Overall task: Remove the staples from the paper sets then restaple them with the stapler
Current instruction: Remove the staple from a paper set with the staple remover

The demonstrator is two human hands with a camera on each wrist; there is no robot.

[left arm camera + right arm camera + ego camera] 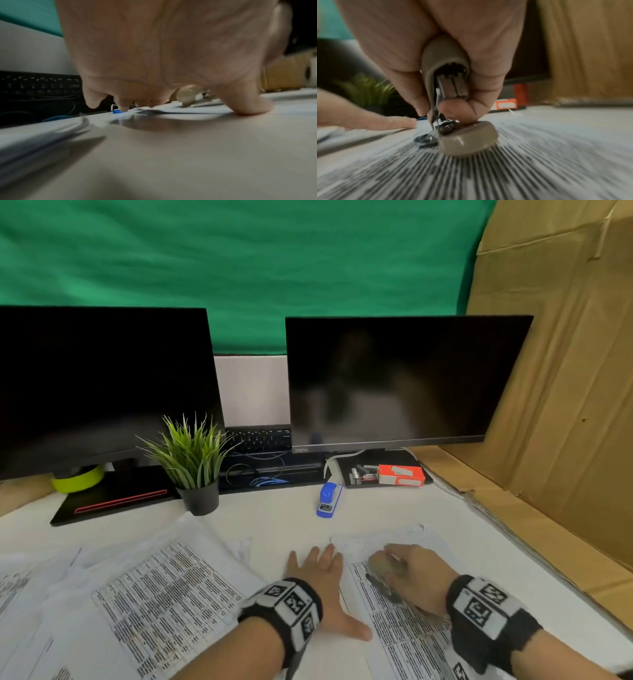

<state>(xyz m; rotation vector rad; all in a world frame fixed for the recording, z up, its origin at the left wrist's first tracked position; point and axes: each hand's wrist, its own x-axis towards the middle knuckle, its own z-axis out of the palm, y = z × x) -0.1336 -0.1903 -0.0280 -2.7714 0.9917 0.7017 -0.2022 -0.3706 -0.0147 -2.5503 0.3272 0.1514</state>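
Note:
My right hand [411,573] grips a beige staple remover [382,568] and holds it down on a printed paper set [404,631] at the front right. In the right wrist view the staple remover [448,94] has its metal claws on the sheet, thumb and fingers squeezing it. My left hand [320,570] lies flat with fingers spread on the white desk, its thumb on the edge of that same set. The left hand [163,60] fills the left wrist view. A blue stapler [329,498] rests behind both hands, apart from them.
More printed paper sets [164,587] spread over the front left. A potted plant [195,470], two dark monitors [394,381], a keyboard [260,438] and a tray with an orange staple box [400,475] stand at the back. Cardboard [565,405] walls the right side.

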